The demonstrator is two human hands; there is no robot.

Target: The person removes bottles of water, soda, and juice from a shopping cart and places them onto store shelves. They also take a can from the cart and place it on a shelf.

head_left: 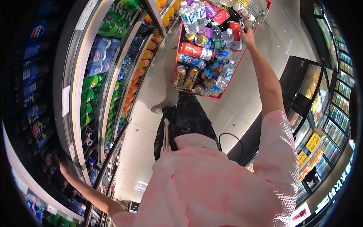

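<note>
"Where are your hands?"

"I have my left hand (63, 168) stretched out at eight o'clock, beside dark plastic drink bottles with red-and-blue labels (48, 159) on the drinks shelf. Its fingertips fade into shadow, so I cannot tell whether that grip is apart or clamped on a bottle."

"And the right?"

"My right hand (248, 37) is at one o'clock, at the side of the red-rimmed wire trolley (237, 72). Its fingers look bent, but I cannot tell whether that grip closes on the rim or the drinks beside it. I'd judge it steadies the trolley while my other arm reaches away."

"Why is the load so mixed?"

"It looks packed to fit. The large red-and-white can (196, 52) lies on its side, probably because that sits steadier on an uneven heap. At twelve o'clock, the clear plastic bottle with a white cap (189, 19) stands nearly upright, perhaps propped by its neighbours. The gold cans (192, 78) sit low towards my body, where the wire wall probably holds them in."
</note>
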